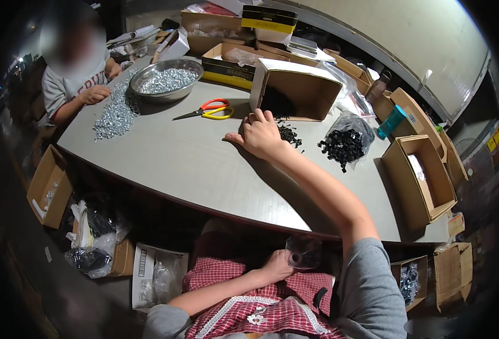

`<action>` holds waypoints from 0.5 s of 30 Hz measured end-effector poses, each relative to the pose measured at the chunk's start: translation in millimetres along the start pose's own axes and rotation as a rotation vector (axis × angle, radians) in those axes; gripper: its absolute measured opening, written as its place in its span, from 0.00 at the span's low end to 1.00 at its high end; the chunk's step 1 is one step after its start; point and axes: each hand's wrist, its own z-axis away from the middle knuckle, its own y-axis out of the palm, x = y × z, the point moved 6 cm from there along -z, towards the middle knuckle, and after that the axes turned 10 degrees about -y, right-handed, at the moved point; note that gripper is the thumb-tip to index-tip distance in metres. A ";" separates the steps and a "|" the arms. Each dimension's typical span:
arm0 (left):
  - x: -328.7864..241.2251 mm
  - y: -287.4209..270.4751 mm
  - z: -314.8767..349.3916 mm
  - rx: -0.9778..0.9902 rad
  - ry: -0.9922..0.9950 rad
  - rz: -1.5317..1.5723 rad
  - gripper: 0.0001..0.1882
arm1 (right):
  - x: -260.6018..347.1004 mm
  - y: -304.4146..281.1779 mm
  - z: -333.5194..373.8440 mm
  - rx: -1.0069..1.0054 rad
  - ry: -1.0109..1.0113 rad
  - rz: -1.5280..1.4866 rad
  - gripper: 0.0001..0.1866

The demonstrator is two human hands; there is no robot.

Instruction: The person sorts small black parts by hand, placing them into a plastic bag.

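Observation:
My right hand (260,133) reaches over the table with its thumb stretched out to the left and its fingers bent. It is beside a small pile of black plastic pieces (289,134), in front of a cardboard box (303,101) lying on its side with more black pieces inside. Nothing shows in that hand, though its palm is hidden. Low over my lap, my left hand (277,268) grips a clear plastic container (304,252). To the right, a clear bag (355,127) spills black pieces (342,147). Scissors (208,109) with red and yellow handles lie left of my right hand.
Across the table's left end, a person (80,96) has both hands by a heap of shiny metal pieces (115,116). A steel bowl (167,97) of such pieces stands there. A teal bottle (392,121) and an upright cardboard box (419,175) are at right. Boxes line the back.

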 end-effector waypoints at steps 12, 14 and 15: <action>-24.6 -9.7 5.2 0.022 -0.161 0.010 0.24 | -83.8 4.3 102.8 -0.034 0.365 -0.630 0.42; -20.8 -8.5 5.8 0.016 -0.193 0.029 0.24 | -66.9 20.8 115.0 0.169 0.309 -0.570 0.50; -19.1 -9.0 5.4 0.005 -0.214 0.019 0.24 | -49.5 4.7 118.1 0.186 0.243 -0.588 0.54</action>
